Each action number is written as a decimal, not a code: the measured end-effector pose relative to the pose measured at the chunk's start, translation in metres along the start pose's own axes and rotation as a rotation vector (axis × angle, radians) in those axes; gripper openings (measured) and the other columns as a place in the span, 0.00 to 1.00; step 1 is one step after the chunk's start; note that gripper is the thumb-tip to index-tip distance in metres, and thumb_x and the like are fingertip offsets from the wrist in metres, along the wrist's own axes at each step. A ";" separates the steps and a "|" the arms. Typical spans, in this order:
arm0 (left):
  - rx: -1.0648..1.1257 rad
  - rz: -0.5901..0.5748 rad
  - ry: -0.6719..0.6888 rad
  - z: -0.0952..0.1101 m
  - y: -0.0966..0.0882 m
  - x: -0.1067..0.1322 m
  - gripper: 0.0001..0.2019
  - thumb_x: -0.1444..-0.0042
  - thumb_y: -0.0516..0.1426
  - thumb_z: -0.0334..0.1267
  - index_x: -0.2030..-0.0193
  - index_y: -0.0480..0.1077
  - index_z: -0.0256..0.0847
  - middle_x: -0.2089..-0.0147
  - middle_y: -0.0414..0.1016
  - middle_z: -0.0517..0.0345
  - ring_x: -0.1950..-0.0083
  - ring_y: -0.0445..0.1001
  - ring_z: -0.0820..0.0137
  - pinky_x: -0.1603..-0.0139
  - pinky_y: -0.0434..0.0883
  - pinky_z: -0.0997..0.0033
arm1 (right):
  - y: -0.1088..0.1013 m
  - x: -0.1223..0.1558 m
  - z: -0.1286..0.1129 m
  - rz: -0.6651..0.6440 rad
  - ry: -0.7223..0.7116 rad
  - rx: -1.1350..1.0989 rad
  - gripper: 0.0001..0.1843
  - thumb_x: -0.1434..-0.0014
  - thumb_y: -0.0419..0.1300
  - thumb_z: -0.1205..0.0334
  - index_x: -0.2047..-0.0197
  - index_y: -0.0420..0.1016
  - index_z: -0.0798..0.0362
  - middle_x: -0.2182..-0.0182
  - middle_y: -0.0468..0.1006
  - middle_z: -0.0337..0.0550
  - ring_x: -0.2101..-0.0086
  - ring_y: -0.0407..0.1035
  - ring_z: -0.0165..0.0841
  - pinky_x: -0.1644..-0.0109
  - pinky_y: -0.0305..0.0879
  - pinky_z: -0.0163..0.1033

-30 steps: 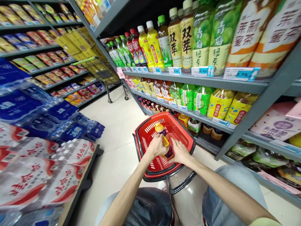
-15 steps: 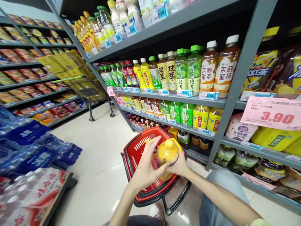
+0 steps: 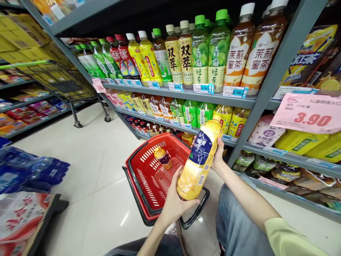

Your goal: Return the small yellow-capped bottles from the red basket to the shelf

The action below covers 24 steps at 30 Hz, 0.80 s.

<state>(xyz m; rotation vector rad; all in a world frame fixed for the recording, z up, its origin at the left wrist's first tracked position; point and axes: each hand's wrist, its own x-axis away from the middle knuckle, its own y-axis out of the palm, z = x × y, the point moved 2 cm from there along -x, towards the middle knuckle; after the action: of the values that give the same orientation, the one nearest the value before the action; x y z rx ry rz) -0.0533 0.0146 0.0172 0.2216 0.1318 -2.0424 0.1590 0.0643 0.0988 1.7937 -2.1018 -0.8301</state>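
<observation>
Both my hands hold a large yellow drink bottle [image 3: 199, 160] with a dark blue label, tilted so its cap end points up and away to the right. My left hand [image 3: 174, 199] wraps round its base, thumb on the near side. Around the upper part, close to the neck, curls my right hand [image 3: 218, 153], its fingers partly hidden behind the bottle. Below lies the red shopping basket [image 3: 145, 209] on the floor. Inside it is another yellow-capped bottle [image 3: 163, 158] with a dark label, near the far left wall.
Shelves of bottled drinks [image 3: 201, 58] stand in front and to the right, with a pink price sign [image 3: 309, 115] hanging at the right. A shopping cart [image 3: 64, 80] with yellow boxes is at the far left. Blue-wrapped bottle packs [image 3: 34, 169] are stacked on the left.
The bottle between my hands has gone from cap-toward-me to lying tilted with its label showing. My hands have spread to its two ends. The view has moved closer to the shelf.
</observation>
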 end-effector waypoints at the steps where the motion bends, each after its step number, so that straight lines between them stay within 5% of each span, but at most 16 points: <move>1: 0.137 -0.059 -0.043 -0.001 0.004 0.002 0.67 0.64 0.80 0.51 0.21 0.49 0.50 0.21 0.54 0.39 0.22 0.56 0.42 0.22 0.58 0.42 | -0.001 -0.001 -0.002 -0.033 0.007 -0.012 0.46 0.50 0.50 0.19 0.49 0.72 0.52 0.59 0.81 0.52 0.52 0.76 0.49 0.48 0.78 0.57; 5: 0.529 -0.336 -0.237 -0.009 0.031 0.015 0.69 0.64 0.78 0.60 0.19 0.47 0.49 0.26 0.64 0.35 0.26 0.64 0.39 0.29 0.68 0.42 | -0.005 -0.005 -0.009 -0.113 0.015 -0.070 0.53 0.46 0.39 0.16 0.38 0.66 0.51 0.56 0.78 0.51 0.61 0.72 0.42 0.47 0.75 0.57; 12: 0.594 -0.520 -0.246 -0.010 0.052 0.022 0.69 0.65 0.78 0.62 0.20 0.49 0.47 0.28 0.66 0.34 0.28 0.67 0.38 0.29 0.66 0.41 | -0.008 -0.006 -0.011 -0.124 0.130 -0.035 0.63 0.48 0.15 0.21 0.33 0.61 0.52 0.60 0.71 0.49 0.70 0.61 0.34 0.47 0.74 0.58; 19: 0.651 -0.376 -0.307 -0.006 0.045 0.018 0.58 0.55 0.73 0.64 0.22 0.56 0.47 0.33 0.73 0.39 0.30 0.70 0.42 0.29 0.67 0.42 | -0.011 -0.009 -0.005 -0.186 0.085 -0.099 0.53 0.44 0.37 0.17 0.36 0.66 0.50 0.52 0.77 0.51 0.63 0.70 0.38 0.44 0.74 0.59; 24: 0.215 -0.176 -0.184 0.006 0.029 0.004 0.57 0.52 0.74 0.54 0.21 0.52 0.43 0.28 0.68 0.39 0.30 0.70 0.45 0.30 0.70 0.46 | -0.006 -0.014 -0.007 -0.139 0.117 -0.189 0.48 0.41 0.46 0.16 0.42 0.72 0.50 0.49 0.80 0.49 0.54 0.76 0.43 0.45 0.78 0.56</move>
<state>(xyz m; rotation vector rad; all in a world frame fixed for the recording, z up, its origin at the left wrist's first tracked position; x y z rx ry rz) -0.0301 -0.0034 0.0226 0.1584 -0.1897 -2.2411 0.1708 0.0759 0.1029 1.8541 -1.7806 -0.9021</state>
